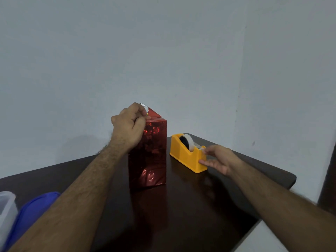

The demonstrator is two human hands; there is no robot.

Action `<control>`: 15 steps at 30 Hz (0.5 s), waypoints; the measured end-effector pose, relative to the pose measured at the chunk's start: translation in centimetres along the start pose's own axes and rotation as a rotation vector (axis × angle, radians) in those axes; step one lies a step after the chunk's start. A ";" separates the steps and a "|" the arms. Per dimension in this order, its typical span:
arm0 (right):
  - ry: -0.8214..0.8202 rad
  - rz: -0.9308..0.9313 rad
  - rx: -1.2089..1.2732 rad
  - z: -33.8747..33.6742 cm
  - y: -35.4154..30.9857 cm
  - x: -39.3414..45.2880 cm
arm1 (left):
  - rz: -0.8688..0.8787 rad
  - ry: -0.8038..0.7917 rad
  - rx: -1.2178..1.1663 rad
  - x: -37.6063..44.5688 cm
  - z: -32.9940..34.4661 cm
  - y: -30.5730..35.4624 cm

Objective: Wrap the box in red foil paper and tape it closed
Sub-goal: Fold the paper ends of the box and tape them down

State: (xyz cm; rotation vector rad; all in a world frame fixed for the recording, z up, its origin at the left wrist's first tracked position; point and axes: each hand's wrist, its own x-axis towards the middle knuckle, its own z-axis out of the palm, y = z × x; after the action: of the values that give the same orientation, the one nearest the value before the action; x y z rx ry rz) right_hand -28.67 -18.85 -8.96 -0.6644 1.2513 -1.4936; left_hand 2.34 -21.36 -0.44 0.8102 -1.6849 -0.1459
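Observation:
A tall box wrapped in shiny red foil paper (151,153) stands upright in the middle of the dark table (181,206). At its top a triangular foil flap (152,113) sticks up, silver on its underside. My left hand (129,126) pinches that flap at the box's top left corner. To the right stands a yellow tape dispenser (187,155) with a white tape roll (188,141). My right hand (218,158) is at the dispenser's near end, thumb and forefinger pinching the tape end at the cutter, the other fingers straight against its side.
A blue lid (31,213) and a clear plastic container (6,208) lie at the table's left front edge. Grey walls stand close behind the table. The table's right edge runs diagonally just past the dispenser.

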 end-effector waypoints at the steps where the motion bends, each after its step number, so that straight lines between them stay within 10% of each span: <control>1: 0.007 -0.002 0.012 -0.1 0.3 0.2 | 0.008 0.002 0.009 0.0 0.0 0.0; 15: 0.043 -0.103 -0.065 -0.5 2.1 -0.3 | 0.085 -0.057 -0.007 0.3 -0.3 -1.5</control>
State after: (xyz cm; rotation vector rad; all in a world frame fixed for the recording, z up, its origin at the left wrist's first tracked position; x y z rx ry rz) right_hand -28.29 -18.26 -11.01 -0.7533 1.3202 -1.5635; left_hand 3.19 -22.56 -0.84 0.7339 -1.7690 -0.1170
